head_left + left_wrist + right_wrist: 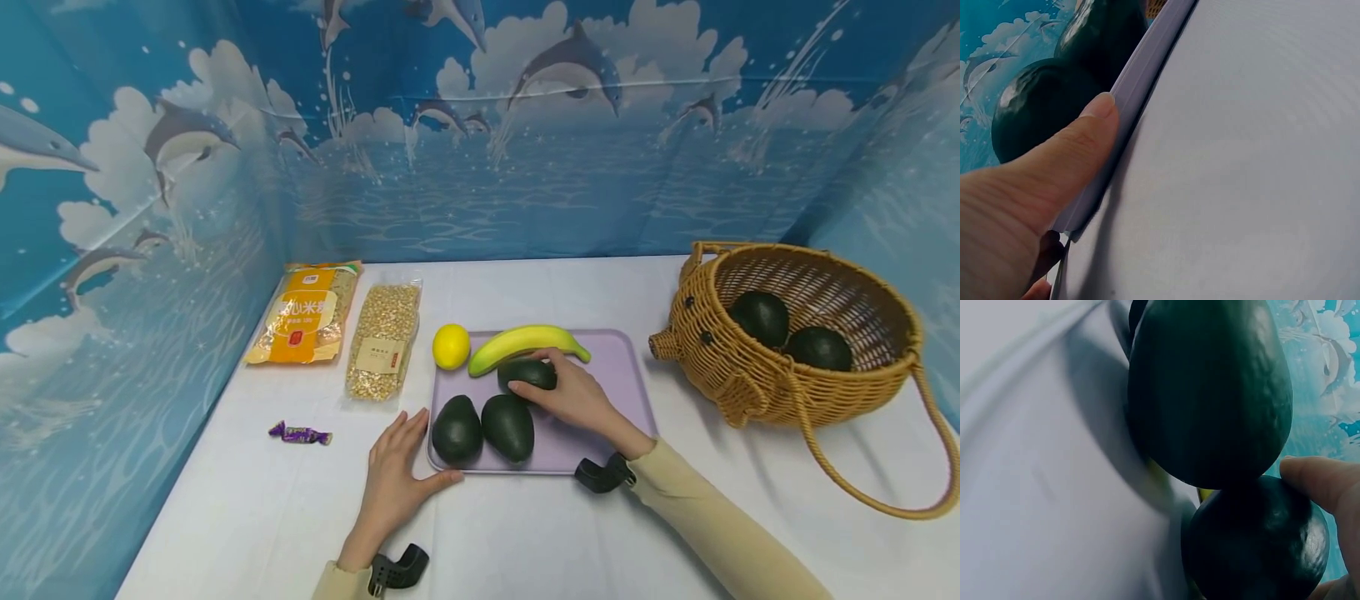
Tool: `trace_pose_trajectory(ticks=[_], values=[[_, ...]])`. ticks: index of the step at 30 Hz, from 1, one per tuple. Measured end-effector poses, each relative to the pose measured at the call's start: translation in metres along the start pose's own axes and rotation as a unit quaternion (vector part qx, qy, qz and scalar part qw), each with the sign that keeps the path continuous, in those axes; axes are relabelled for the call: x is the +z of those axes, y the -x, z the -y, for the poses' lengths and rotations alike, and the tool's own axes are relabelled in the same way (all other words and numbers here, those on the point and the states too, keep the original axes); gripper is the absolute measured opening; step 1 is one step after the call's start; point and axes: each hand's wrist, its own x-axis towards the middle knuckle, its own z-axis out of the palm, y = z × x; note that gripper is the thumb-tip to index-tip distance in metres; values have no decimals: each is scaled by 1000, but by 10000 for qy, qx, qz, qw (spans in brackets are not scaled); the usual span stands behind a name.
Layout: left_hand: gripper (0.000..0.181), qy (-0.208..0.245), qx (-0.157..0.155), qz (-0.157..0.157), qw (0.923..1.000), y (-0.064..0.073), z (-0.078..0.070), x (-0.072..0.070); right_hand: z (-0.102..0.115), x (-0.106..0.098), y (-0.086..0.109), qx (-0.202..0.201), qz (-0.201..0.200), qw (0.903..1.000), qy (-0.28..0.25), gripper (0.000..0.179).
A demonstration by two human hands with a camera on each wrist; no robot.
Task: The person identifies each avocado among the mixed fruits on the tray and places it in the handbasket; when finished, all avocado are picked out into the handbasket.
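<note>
My right hand grips a dark green avocado, thumb on its near side and fingers over its far side. In the right wrist view, that avocado shows beside the thumb, with a larger avocado touching it. Two more avocados, one on the left and one beside it, lie on a lilac tray. Behind them is a banana. My left hand rests at the tray's front left corner with fingers extended; its thumb lies along the rim.
A yellow lemon sits at the tray's back left corner. To the right stands a wicker basket with a looped handle and two avocados inside. Leftward lie an orange grain bag, a clear grain pack and a purple wrapped candy.
</note>
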Motion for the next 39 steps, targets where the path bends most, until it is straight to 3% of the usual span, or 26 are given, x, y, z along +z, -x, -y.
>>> trace_pose_trajectory(ticks=[11,20,39], values=[[97,78,-33,27,10000,0,0,0,-8,-9,8,131,-174,9997,-95,72],[96,59,-59,43,10000,1,0,0,-12,-24,15,-49,-427,9988,-240,69],[97,89,-95,68,9999,0,-1,-1,-1,-67,35,-494,-1200,9914,-197,60]])
